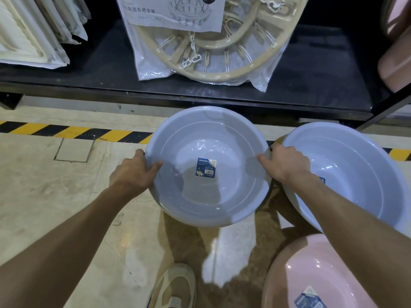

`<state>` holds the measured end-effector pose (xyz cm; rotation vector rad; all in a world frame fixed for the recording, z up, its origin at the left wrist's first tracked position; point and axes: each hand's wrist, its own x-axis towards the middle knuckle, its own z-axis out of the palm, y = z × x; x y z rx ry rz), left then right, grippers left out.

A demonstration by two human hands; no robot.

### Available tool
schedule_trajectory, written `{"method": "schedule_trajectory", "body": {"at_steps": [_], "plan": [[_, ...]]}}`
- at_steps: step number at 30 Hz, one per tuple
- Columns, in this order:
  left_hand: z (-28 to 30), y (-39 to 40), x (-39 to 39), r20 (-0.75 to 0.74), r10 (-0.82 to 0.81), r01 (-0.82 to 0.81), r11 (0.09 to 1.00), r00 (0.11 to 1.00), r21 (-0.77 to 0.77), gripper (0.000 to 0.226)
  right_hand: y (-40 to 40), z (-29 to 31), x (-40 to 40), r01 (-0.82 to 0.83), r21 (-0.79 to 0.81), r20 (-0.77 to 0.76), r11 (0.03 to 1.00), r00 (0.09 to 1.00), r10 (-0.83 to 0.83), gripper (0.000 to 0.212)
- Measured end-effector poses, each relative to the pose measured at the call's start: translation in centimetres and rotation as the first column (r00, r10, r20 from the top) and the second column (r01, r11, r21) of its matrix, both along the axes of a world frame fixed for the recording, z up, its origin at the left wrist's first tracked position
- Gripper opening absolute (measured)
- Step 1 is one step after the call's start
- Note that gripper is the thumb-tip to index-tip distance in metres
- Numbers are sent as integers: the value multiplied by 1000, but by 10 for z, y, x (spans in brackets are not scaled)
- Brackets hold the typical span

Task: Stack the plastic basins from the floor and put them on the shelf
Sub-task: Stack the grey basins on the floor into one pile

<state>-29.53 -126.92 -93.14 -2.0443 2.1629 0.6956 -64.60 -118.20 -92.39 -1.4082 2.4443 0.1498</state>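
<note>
From the head view, I have my left hand (135,168) and right hand (283,164) grasping opposite rims of a round grey plastic basin (206,192), held just above the floor before the black shelf (322,85). I judge this the stacking step: next it nests into the second grey basin (355,174) beside it. A pink basin (311,276) crowds the right; left stays roomy.

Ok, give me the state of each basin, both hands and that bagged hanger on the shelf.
Grey basin: upright, gripped at both rims.
Second grey basin: upright, ungripped, beside the first.
Pink basin: upright, unstacked.
Left hand: closed on the grey basin's rim.
Right hand: closed on its opposite rim.
Bagged hanger: sealed, leaning on the shelf.
</note>
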Motion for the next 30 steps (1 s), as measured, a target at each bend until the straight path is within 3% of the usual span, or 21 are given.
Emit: {"method": "schedule_trajectory", "body": {"at_steps": [10,15,23,30], "plan": [[-10,43,-5,-78,164,-159,985,983,72,66,17,3,8,-11,77,-79,997,997,18,43],[-16,46,-11,-152,228,-219,973,962,73,43,14,-4,12,31,47,-103,998,994,-26,36],[-6,40,-5,-162,222,-222,975,962,18,39,26,-1,20,-3,-39,-72,999,997,0,34],[40,38,-8,-183,222,-242,966,958,-92,31,41,37,18,61,-155,-28,986,997,-66,34]]}}
